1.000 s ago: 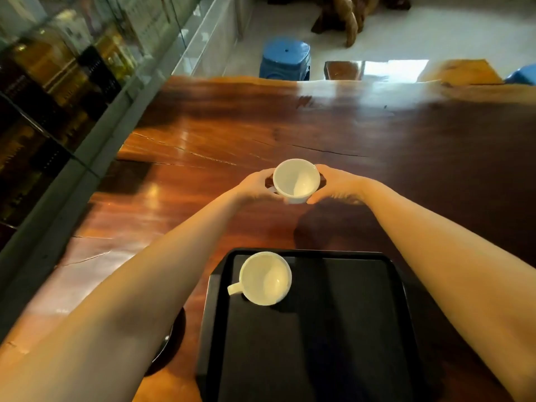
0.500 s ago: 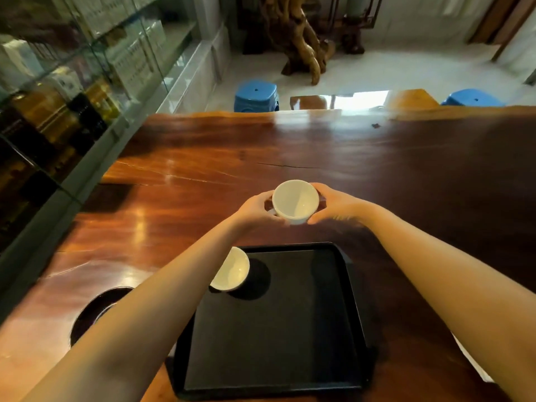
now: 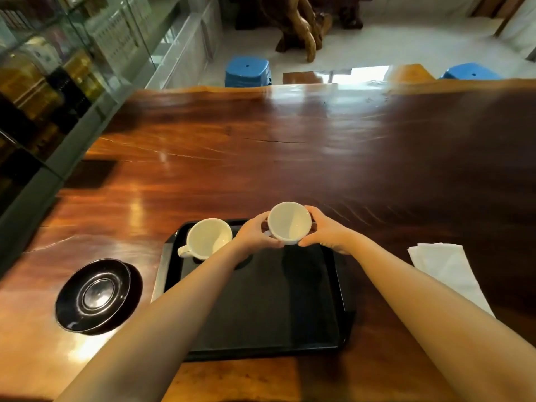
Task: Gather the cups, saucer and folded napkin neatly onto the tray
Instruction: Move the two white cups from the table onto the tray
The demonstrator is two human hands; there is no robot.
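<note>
Both hands hold one white cup over the far edge of the black tray. My left hand grips its left side near the handle, and my right hand cups its right side. A second white cup stands upright in the tray's far left corner, handle pointing left. A black saucer lies on the wooden table left of the tray. A folded white napkin lies on the table right of the tray, partly hidden by my right forearm.
The long glossy wooden table stretches ahead. A glass display cabinet with bottles runs along the left side. Two blue stools and a carved wooden root piece stand on the floor beyond the table's far edge.
My hands have carried the held cup back toward me, from the table beyond the tray to above the tray's far edge. The view has shifted, bringing the saucer and napkin into sight.
</note>
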